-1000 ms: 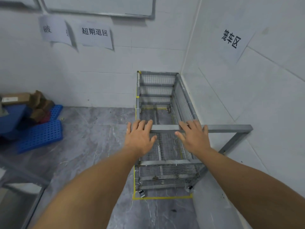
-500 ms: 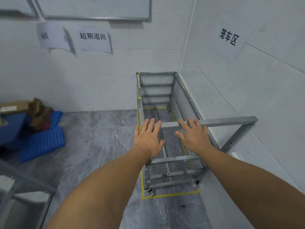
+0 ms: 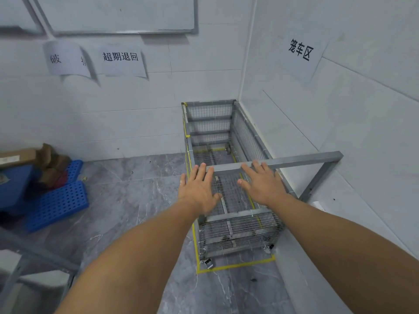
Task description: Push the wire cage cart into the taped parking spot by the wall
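Note:
The grey wire cage cart [image 3: 238,232] stands in the room's corner, inside the yellow tape outline [image 3: 235,265] on the floor, its long side against the right wall. Its grey handle bar [image 3: 294,160] runs across at hand height. My left hand [image 3: 199,189] and my right hand [image 3: 263,184] are flat with fingers spread. Only their fingertips reach the bar, and neither hand is wrapped around it.
Blue perforated plastic pallets [image 3: 59,200] with cardboard boxes [image 3: 18,155] lie at the left by the back wall. A grey metal frame [image 3: 34,261] is at the lower left. Paper signs [image 3: 120,57] hang on both walls. Grey tiled floor stretches left of the cart.
Both hands have slid back from lying on the bar to touching it with fingertips only. The cart sits a little deeper inside the tape outline.

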